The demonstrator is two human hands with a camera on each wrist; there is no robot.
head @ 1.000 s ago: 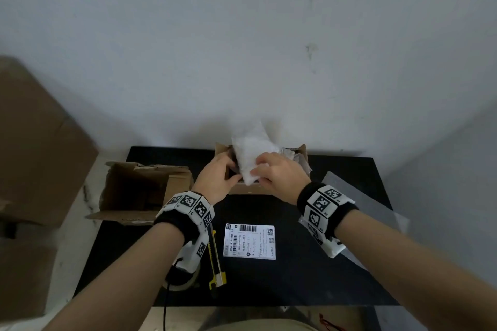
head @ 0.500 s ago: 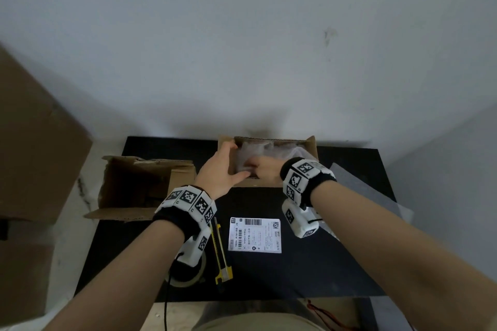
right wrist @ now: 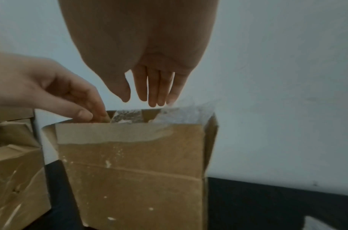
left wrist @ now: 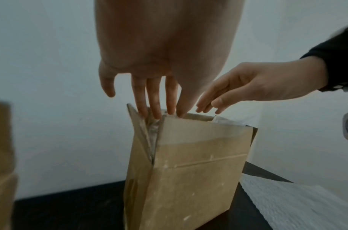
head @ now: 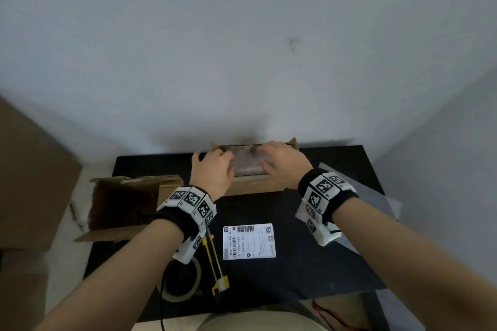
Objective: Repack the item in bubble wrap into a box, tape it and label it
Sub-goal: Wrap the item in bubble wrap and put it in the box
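The bubble-wrapped item (head: 248,162) now sits down inside the cardboard box (head: 255,185); both hands, left hand (head: 212,169) and right hand (head: 282,161), hover with fingers straight, holding nothing (wrist views show left fingertips (left wrist: 157,115) dipping inside).

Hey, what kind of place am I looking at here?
Probably a small parcel-packing station: a black table against a bare wall holds an open box, a shipping label, a tape roll and a utility knife.

The shipping label (head: 249,241) bears a barcode and "190A A161-BB 28"; smaller print is illegible
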